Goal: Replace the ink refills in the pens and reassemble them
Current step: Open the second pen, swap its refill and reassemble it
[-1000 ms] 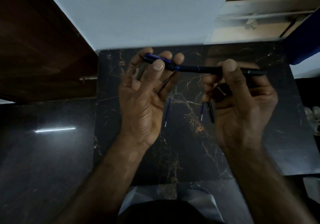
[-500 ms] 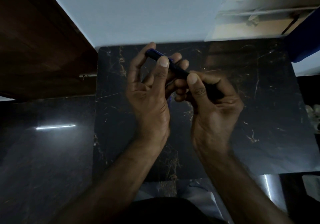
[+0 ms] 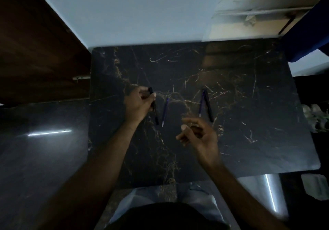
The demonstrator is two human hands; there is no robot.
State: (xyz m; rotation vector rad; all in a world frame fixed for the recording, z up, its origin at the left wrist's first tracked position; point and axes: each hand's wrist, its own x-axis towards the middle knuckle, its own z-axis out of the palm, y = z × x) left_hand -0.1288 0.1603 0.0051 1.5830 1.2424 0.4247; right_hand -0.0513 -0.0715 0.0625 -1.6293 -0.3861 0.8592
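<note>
My left hand [image 3: 138, 103] is low over the black marble table [image 3: 249, 123] at centre left, its fingers closed round a dark pen [image 3: 154, 108] that lies lengthwise under them. Just right of that pen a thin blue refill [image 3: 164, 112] rests on the table. Further right lie a second blue refill [image 3: 201, 105] and a second dark pen [image 3: 208, 106], side by side and nearly touching at their far ends. My right hand [image 3: 199, 135] hovers near the middle, fingers loosely curled and apart, holding nothing.
A pale wall [image 3: 133, 12] rises behind the table's far edge. Dark wooden furniture [image 3: 35, 42] stands at the left. Something blue [image 3: 309, 39] sits at the far right corner, and pale crumpled items [image 3: 315, 119] lie off the right edge. My lap [image 3: 160, 203] is at the near edge.
Both hands held the pen up together before. Now they have come apart: my left hand has lowered the pen to the table at the left, and my right hand has let go.
</note>
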